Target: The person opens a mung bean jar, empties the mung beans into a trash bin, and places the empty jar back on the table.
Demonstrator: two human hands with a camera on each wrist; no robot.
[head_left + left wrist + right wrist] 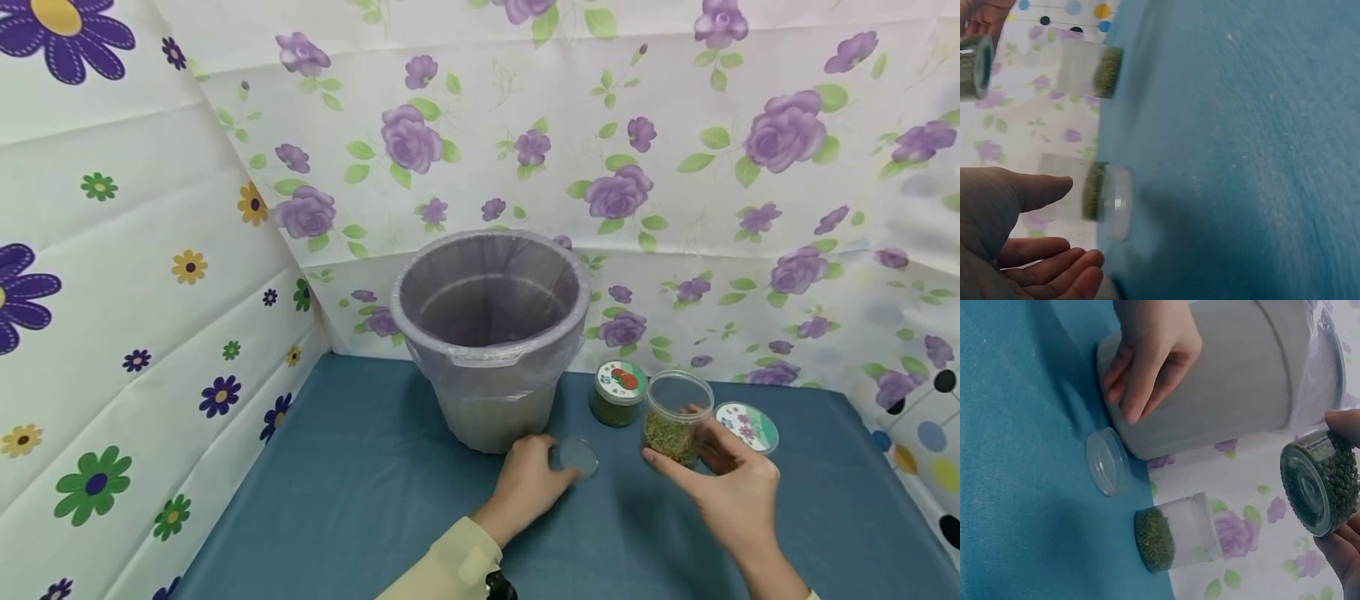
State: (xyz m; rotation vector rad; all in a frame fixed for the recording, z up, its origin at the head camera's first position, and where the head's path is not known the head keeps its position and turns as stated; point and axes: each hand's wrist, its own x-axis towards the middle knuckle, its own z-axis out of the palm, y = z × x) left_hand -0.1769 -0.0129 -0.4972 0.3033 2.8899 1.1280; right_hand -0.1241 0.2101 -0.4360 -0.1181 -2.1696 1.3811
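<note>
- Head view: right hand grips a clear jar of green beans, thumb on the left side, fingers on the right. Mouth looks uncovered; jar held up over the right part of the counter.
- Same view: left hand just beside a clear lid, near the foot of the bag-lined bin. Tomato-label jar left and far of the held one; flower-label jar to the right.
- Left wrist view: left hand released, thumb apart from the fingers, nothing in it. Lid by the tomato-label jar; contact not certain.
- Right wrist view: the grip sits around the bean jar's side. A tip would likely scatter beans, with no cover on. Swinging left could knock the tomato-label jar. A clumsy pinch at the thin lid might skid it against the bin.
</note>
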